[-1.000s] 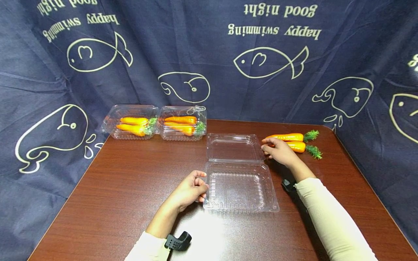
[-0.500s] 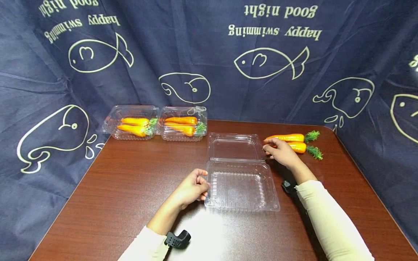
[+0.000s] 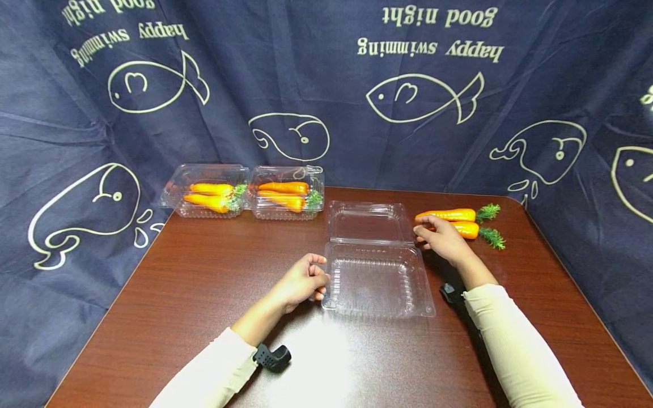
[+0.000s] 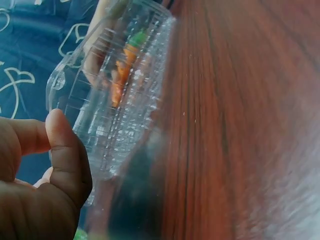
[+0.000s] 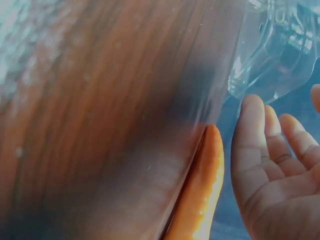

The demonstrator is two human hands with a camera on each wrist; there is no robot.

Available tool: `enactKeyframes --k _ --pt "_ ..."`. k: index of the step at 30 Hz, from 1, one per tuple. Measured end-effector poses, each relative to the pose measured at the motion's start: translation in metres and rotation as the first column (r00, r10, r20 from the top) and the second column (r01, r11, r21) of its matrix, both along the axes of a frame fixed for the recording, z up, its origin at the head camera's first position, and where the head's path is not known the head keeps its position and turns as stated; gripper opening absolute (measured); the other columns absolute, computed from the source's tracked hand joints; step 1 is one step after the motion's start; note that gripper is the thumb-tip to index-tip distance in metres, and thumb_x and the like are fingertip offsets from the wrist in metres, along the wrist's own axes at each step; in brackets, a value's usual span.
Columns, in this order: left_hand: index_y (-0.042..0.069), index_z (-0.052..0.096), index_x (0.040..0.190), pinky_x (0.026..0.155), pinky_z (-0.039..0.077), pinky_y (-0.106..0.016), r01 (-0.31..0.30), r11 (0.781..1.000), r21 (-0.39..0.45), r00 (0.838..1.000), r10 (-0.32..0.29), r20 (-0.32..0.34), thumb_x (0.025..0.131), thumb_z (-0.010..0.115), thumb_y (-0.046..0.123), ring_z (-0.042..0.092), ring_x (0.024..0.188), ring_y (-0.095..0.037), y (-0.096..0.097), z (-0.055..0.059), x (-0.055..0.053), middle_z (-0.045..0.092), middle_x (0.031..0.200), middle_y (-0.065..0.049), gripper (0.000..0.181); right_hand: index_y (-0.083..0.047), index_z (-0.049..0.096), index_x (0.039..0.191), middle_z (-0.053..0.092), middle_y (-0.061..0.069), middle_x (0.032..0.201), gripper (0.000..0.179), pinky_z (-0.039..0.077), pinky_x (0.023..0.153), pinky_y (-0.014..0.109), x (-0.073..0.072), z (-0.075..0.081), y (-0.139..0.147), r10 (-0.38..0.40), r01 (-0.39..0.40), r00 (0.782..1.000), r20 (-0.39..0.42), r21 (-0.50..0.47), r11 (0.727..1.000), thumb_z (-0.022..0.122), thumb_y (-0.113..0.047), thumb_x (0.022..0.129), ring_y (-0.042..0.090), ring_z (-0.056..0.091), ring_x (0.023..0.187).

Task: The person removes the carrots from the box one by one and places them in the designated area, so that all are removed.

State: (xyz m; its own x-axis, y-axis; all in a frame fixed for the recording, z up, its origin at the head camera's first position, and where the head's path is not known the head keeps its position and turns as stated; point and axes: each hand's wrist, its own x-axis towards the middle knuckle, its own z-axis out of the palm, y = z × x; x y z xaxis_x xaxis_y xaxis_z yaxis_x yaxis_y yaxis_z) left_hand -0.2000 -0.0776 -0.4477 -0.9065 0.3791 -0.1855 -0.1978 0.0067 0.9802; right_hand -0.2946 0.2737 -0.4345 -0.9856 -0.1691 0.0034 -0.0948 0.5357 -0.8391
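A clear plastic clamshell box [image 3: 372, 286] lies unfolded on the table, its lid [image 3: 364, 220] flat on the far side. At the tray's left rim, my left hand [image 3: 301, 282] pinches the edge between thumb and fingers, as the left wrist view also shows. My right hand [image 3: 442, 241] is beside the lid's right side with fingers loosely bent and nothing between them. Two carrots with green tops lie there: the far carrot [image 3: 461, 215] and the near carrot [image 3: 466, 229], partly hidden by that hand. In the right wrist view, an orange carrot tip [image 5: 200, 185] shows beside the fingers.
At the back left, two closed clamshell boxes stand side by side: the left box [image 3: 178, 180] and the right box [image 3: 285, 212], each holding two carrots. A blue curtain [image 3: 336, 68] printed with fish surrounds the brown table [image 3: 204, 272].
The unfolded box has slid away from me, toward the back, with my left hand moving along at its rim. My right hand has shifted slightly to the right.
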Motion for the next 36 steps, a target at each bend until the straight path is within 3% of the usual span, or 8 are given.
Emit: enactKeyframes --k 10,16,30,36 --pt "-0.007 0.032 0.135 0.049 0.048 -0.016 -0.02 1.0 0.019 0.999 0.019 0.043 0.094 0.055 -0.006 0.053 0.058 -0.009 0.0 0.0 -0.026 0.052 0.079 -0.004 0.046 0.01 0.049 0.134 0.06 0.031 0.117 0.042 0.056 0.071 0.029 0.004 0.007 0.0 -0.032 0.032 0.999 -0.036 0.018 0.999 0.055 -0.014 0.101 0.028 0.065 0.094" --pt "-0.007 0.031 0.137 0.05 0.049 -0.016 -0.041 0.999 0.007 0.998 0.041 0.043 0.094 0.054 -0.007 0.053 0.059 -0.009 -0.006 0.004 -0.039 0.053 0.082 -0.005 0.048 0.008 0.051 0.134 0.06 0.033 0.118 0.04 0.056 0.072 0.035 0.005 0.009 0.003 -0.032 0.032 0.997 -0.066 -0.002 0.999 0.054 -0.014 0.101 0.036 0.063 0.095" --pt "-0.006 0.032 0.139 0.051 0.048 -0.017 -0.065 0.997 -0.037 0.997 0.066 0.032 0.096 0.054 -0.005 0.052 0.061 -0.01 -0.003 0.008 -0.062 0.051 0.089 -0.007 0.049 0.009 0.053 0.131 0.063 0.027 0.112 0.04 0.052 0.068 0.023 0.011 0.009 0.001 -0.05 0.057 0.991 -0.126 0.053 0.997 0.057 -0.017 0.101 0.034 0.061 0.093" --pt "-0.005 0.033 0.139 0.051 0.048 -0.016 -0.09 0.996 -0.025 0.995 0.091 0.031 0.095 0.054 -0.005 0.051 0.062 -0.009 -0.002 0.007 -0.07 0.051 0.09 -0.007 0.049 0.01 0.053 0.131 0.063 0.026 0.11 0.04 0.052 0.071 0.027 0.011 0.008 0.0 -0.059 0.064 0.992 -0.111 0.047 0.997 0.057 -0.016 0.101 0.032 0.06 0.093"
